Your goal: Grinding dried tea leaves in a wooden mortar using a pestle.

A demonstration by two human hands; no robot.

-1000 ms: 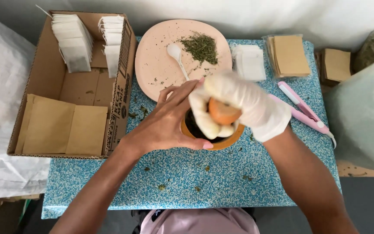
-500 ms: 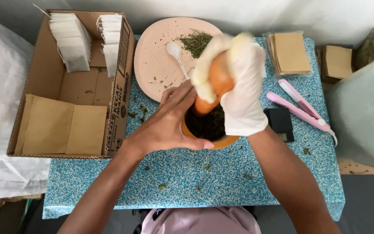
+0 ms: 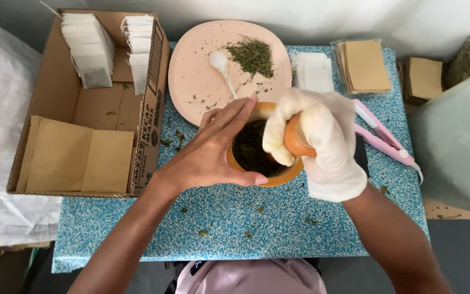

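1. The wooden bowl [image 3: 265, 163] sits mid table, w/ dark crushed leaves [image 3: 251, 149] inside. It is a round orange-brown bowl, upright, flat on the blue speckled table [image 3: 278, 228].
2. The right hand [image 3: 322, 141], in a white glove, is closed tight around the wooden pounder [image 3: 296, 136]. The pounder tip points down into the bowl, on the 3 o'clock side. Can't tell if the tip touches the leaves; the glove hides it.
3. The left hand [image 3: 213, 152] is bare & spread wide, cupped on the bowl's 9 o'clock side. Fingers reach over the rim at 12, thumb hugs the rim at 6. It holds the bowl steady.
4. How far along, my guess: leaves in the bowl look dark & small, so a good bit of pounding looks done. More may be left, as the pounder is down in the bowl.
5. At 12 o'clock from the bowl is a pink plate [image 3: 191, 81] w/ a small pile of green dry leaves [image 3: 251, 57] & a white spoon [image 3: 221, 68]. That pile is not crushed yet.
6. At 1 o'clock: white little bags [image 3: 312, 71], then brown paper packs [image 3: 364, 65]. They look flat, so I think not filled yet.
7. At 3 o'clock: a pink clamp tool [image 3: 384, 136], lying flat, not in use.
8. At 9-10 o'clock: a cardboard box [image 3: 148, 130] w/ more white bags [image 3: 88, 49] standing in rows & flat brown packs [image 3: 77, 160].
9. Bits of leaf lie loose on the table near 6 o'clock.
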